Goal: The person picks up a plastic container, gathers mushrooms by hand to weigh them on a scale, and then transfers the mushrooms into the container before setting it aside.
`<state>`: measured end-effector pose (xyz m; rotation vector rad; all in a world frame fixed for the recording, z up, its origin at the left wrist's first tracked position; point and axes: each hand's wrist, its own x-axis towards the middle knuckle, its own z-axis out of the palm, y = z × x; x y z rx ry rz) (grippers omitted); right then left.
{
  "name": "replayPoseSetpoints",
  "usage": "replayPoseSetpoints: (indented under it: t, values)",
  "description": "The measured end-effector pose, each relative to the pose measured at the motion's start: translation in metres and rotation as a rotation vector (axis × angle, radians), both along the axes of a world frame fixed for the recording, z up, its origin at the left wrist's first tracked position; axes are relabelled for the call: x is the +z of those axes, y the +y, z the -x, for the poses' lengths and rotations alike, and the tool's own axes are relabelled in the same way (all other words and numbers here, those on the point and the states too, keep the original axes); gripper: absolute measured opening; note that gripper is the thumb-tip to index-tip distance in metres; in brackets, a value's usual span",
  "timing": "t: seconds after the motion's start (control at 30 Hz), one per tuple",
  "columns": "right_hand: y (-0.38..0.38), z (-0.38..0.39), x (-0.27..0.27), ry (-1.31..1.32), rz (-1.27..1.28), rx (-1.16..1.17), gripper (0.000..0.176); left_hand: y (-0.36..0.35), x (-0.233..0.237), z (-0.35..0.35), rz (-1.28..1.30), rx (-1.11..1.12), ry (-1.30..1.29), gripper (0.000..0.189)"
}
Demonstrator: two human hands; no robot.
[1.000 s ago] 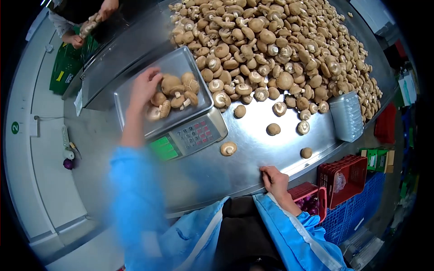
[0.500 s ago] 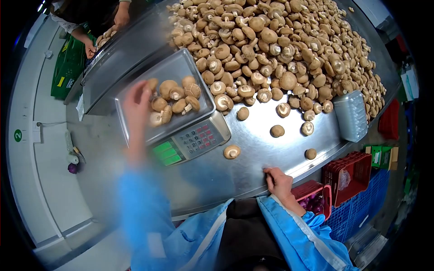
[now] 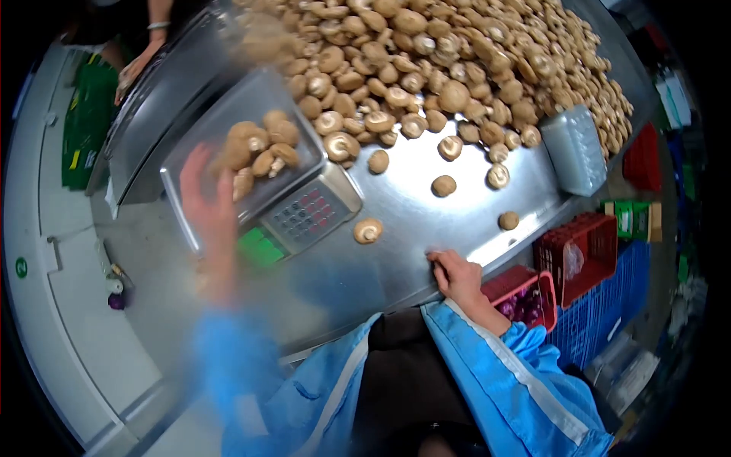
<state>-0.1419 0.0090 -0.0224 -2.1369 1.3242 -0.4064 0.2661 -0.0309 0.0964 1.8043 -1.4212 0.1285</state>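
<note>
Several mushrooms (image 3: 283, 132) lay in the tray (image 3: 303, 148), just right of the left hand (image 3: 210, 194), its hold too blurred to tell; the right hand (image 3: 459, 279) curled loosely, farther off.

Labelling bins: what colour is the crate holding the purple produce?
Red; the crate shows best in the head view.

We have drawn our blurred left hand (image 3: 207, 190) back toward the near side of the weighing tray (image 3: 306, 149), while a co-worker's hand (image 3: 134, 70) has lowered near the metal panel (image 3: 175, 99).
</note>
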Motion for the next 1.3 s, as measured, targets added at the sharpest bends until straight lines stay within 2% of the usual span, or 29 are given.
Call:
replayPoseSetpoints:
  t: [0.1, 0.17, 0.23, 0.3, 0.4, 0.53, 0.63, 0.7, 0.8, 0.87, 0.93, 1.0, 1.03, 1.13, 1.2, 1.27, 1.3]
  values:
    - [0.001, 0.001, -0.003, -0.046, 0.029, -0.023, 0.018, 0.030, -0.002, 0.054, -0.139, -0.106, 0.276, 0.039]
    - [0.002, 0.000, -0.003, -0.079, 0.064, -0.039, 0.017, 0.052, -0.022, 0.089, -0.378, -0.196, 0.204, 0.045]
    - [0.004, 0.002, -0.008, -0.081, 0.096, -0.025, 0.015, 0.076, -0.061, 0.124, -0.486, -0.274, 0.241, 0.055]
    - [0.004, 0.005, -0.015, -0.085, 0.122, -0.004, 0.013, 0.097, -0.093, 0.157, -0.403, -0.274, 0.331, 0.067]
    - [0.004, 0.008, -0.014, -0.114, 0.062, 0.016, 0.013, 0.116, -0.103, 0.189, -0.477, -0.030, 0.694, 0.073]
    - [-0.005, 0.015, -0.008, -0.182, -0.123, 0.014, 0.017, 0.108, -0.119, 0.195, -0.428, -0.002, 0.802, 0.075]
    - [-0.026, 0.030, 0.001, -0.314, 0.022, -0.164, 0.024, 0.084, -0.137, 0.194, -0.364, -0.024, 0.898, 0.076]
    - [-0.048, 0.054, 0.025, -0.304, 0.168, -0.313, 0.031, 0.062, -0.146, 0.206, -0.316, -0.039, 1.016, 0.075]
    - [-0.075, 0.091, 0.042, 0.034, 0.346, -0.417, 0.041, 0.027, -0.136, 0.237, -0.460, -0.100, 1.165, 0.076]
    - [-0.084, 0.113, 0.027, 0.135, 0.286, -0.405, 0.039, 0.020, -0.151, 0.255, -0.466, -0.220, 1.093, 0.076]
    - [-0.094, 0.125, 0.028, 0.210, -0.060, -0.280, 0.035, 0.006, -0.173, 0.269, -0.402, -0.291, 0.947, 0.077]
    - [-0.096, 0.117, 0.020, 0.052, -0.098, -0.338, 0.027, 0.007, -0.182, 0.281, -0.384, -0.327, 0.928, 0.076]
    - [-0.099, 0.113, 0.012, -0.014, -0.020, -0.304, 0.022, 0.005, -0.173, 0.286, -0.419, -0.306, 0.998, 0.077]
    - [-0.119, 0.097, 0.008, -0.115, -0.048, -0.240, 0.016, -0.002, -0.176, 0.293, -0.344, -0.330, 0.950, 0.077]
    - [-0.131, 0.082, 0.002, -0.249, -0.069, -0.194, 0.022, -0.009, -0.172, 0.300, -0.323, -0.319, 0.982, 0.078]
    - [-0.142, 0.070, 0.004, -0.335, 0.027, -0.122, 0.038, -0.015, -0.167, 0.310, -0.298, -0.331, 1.053, 0.079]
    - [-0.150, 0.067, 0.008, -0.405, 0.021, -0.010, 0.050, -0.019, -0.167, 0.314, -0.284, -0.336, 1.092, 0.079]
